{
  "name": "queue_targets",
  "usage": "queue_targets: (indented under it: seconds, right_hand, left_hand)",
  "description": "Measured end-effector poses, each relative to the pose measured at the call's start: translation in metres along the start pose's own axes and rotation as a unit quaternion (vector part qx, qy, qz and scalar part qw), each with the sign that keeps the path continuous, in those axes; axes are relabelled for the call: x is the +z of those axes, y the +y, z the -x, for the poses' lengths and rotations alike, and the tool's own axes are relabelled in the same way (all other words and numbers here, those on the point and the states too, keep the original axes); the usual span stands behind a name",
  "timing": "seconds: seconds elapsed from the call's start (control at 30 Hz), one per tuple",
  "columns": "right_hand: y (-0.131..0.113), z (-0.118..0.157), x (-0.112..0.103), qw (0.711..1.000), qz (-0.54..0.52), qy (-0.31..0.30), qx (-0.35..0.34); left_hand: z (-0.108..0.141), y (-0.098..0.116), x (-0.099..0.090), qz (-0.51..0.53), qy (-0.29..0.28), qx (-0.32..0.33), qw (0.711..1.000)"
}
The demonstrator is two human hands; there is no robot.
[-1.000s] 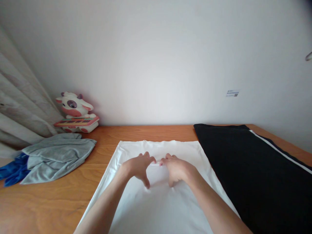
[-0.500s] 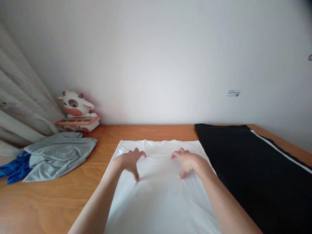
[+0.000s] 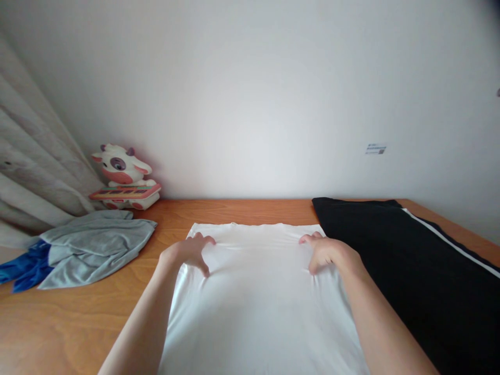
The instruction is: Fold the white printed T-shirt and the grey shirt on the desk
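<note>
A white cloth lies spread on the wooden table in front of me, its far edge nearly straight. My left hand presses on the cloth near its far left corner, thumb and fingers spread apart. Near the far right corner, my right hand rests on the fabric in the same way, its fingers apart too. Small creases run from the fingertips and thumbs of both hands. Between the hands the fabric looks mostly smooth.
Black fabric with a white stripe covers the table's right side. At the left lie a grey cloth and a blue one. Behind them stands a cow toy with a keyboard, beside a curtain. The wooden table meets a wall.
My hands have moved apart over the white cloth, the left one to the left and the right one to the right. The creases between them have flattened.
</note>
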State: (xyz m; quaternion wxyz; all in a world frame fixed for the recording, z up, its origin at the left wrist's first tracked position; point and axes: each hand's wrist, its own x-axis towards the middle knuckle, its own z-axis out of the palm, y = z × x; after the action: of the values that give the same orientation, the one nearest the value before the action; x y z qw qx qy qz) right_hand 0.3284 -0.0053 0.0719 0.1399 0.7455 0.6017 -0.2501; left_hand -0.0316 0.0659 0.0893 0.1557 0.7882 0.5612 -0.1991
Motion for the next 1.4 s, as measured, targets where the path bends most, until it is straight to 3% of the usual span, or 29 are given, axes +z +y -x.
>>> queue_targets:
  seconds: [0.13, 0.27, 0.4, 0.53, 0.7, 1.0, 1.4]
  right_hand:
    - [-0.015, 0.011, -0.003, 1.0, 0.01, 0.015, -0.001]
    - [-0.05, 0.024, 0.001, 0.99, -0.007, 0.085, -0.11]
    - [-0.079, 0.035, 0.008, 0.971, -0.023, 0.024, -0.238]
    - [-0.091, 0.042, 0.012, 0.976, 0.013, -0.007, -0.216]
    - [-0.085, 0.037, 0.011, 0.977, 0.004, -0.009, -0.211]
    - [-0.062, 0.012, 0.013, 0.982, -0.026, 0.001, -0.186]
    - [-0.047, 0.017, 0.0, 0.996, 0.009, 0.003, -0.09]
  left_hand:
    - [-0.003, 0.005, -0.001, 0.004, 0.023, 0.018, 1.0]
    - [0.0, 0.035, -0.006, 0.063, 0.076, 0.139, 0.985]
    - [0.009, 0.072, -0.007, 0.055, 0.006, 0.238, 0.97]
    - [0.006, 0.088, 0.003, 0.028, -0.013, 0.234, 0.972]
    - [-0.005, 0.083, 0.009, 0.029, -0.008, 0.223, 0.974]
    - [-0.002, 0.073, 0.001, 0.026, -0.028, 0.181, 0.983]
    - [-0.008, 0.023, -0.002, 0.04, -0.01, 0.095, 0.995]
